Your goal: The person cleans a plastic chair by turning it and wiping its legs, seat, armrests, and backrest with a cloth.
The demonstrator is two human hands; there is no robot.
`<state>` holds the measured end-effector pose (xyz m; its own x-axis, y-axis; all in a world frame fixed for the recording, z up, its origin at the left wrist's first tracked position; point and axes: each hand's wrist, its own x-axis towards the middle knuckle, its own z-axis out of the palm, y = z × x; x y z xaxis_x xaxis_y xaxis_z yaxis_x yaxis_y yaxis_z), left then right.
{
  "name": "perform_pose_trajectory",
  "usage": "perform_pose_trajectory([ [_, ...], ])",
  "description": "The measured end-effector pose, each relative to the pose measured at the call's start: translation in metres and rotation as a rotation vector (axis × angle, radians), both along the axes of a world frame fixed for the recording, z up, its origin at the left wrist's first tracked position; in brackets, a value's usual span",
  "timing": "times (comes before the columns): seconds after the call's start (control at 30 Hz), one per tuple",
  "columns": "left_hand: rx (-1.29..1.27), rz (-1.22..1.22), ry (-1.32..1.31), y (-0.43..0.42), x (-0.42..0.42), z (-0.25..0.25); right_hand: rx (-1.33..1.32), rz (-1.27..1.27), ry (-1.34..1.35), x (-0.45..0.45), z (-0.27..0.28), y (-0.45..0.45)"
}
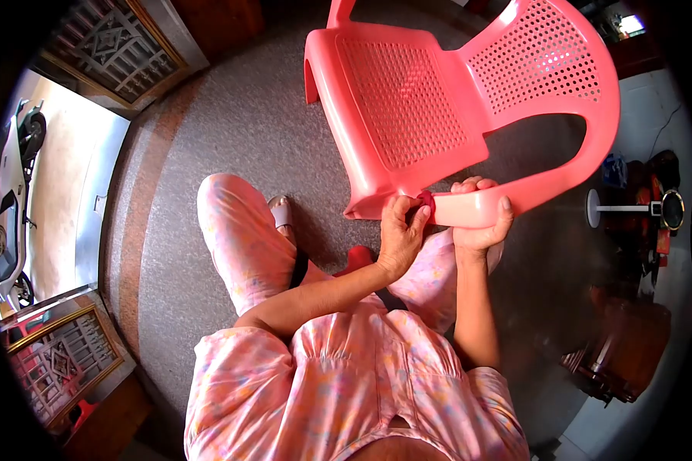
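Observation:
A pink plastic armchair (407,92) with a perforated seat and back stands in front of me, turned sideways. My left hand (398,240) pinches a dark red strip (427,206), perhaps cloth or cord, that goes around the front end of the near armrest (469,209). Around that same armrest, just to the right of the strip, my right hand (480,230) is wrapped, thumb on the near side and fingers over the far side. How the strip is fastened is hidden by my left fingers.
Grey speckled floor (231,100) surrounds my knees and a sandalled foot (281,213). Something red (354,260) shows between my legs. At left, a motorbike (11,207) stands beyond the open doorway. Dark wooden furniture (630,346) and a white round-based stand (594,208) are at right.

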<state>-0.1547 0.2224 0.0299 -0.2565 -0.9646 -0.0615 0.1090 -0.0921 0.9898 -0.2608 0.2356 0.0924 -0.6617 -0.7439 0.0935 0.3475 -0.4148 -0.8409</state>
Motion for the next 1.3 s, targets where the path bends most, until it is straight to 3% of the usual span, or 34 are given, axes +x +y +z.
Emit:
perform_pose_trajectory([
  [0.1,-0.157,0.044,-0.210,-0.008,0.001,-0.016,-0.040,0.030,0.013,-0.002,-0.002,0.000],
  [0.2,-0.107,0.084,-0.261,-0.016,0.001,-0.028,-0.024,0.026,0.027,0.000,0.001,-0.001],
  [0.23,-0.107,0.085,-0.259,-0.015,0.002,-0.027,-0.020,0.024,0.026,0.000,0.001,-0.002],
  [0.33,0.132,-0.004,0.109,-0.006,-0.002,-0.020,-0.018,0.026,0.014,0.000,0.001,-0.001],
  [0.47,0.150,-0.044,0.097,0.005,0.001,0.008,-0.014,0.008,-0.018,0.000,0.000,-0.001],
  [0.53,0.074,-0.074,-0.062,-0.004,0.009,0.016,-0.012,0.013,-0.012,0.001,0.001,-0.002],
  [0.67,0.352,-0.077,-0.065,-0.017,0.010,-0.012,-0.007,0.009,0.011,-0.001,-0.001,-0.002],
  [0.77,0.278,-0.089,0.064,-0.010,0.002,-0.013,0.000,0.010,0.018,-0.001,0.000,-0.002],
  [0.87,0.180,-0.124,0.006,-0.009,0.004,0.015,0.002,0.001,-0.002,0.000,0.001,-0.002],
  [0.97,0.135,-0.072,-0.134,-0.015,0.006,-0.004,-0.006,0.007,-0.013,0.000,0.000,-0.002],
  [1.0,0.359,-0.133,-0.182,-0.021,0.014,0.007,-0.008,0.010,-0.013,-0.001,0.000,-0.002],
  [1.1,0.387,-0.143,-0.197,-0.021,0.017,0.012,-0.004,0.022,0.050,0.000,0.001,-0.001],
  [1.2,0.161,-0.132,-0.071,-0.010,0.005,0.010,0.012,0.005,0.018,0.003,0.004,-0.002],
  [1.3,0.185,-0.161,-0.077,-0.016,0.010,0.017,0.002,0.001,-0.003,0.003,0.003,-0.002],
])
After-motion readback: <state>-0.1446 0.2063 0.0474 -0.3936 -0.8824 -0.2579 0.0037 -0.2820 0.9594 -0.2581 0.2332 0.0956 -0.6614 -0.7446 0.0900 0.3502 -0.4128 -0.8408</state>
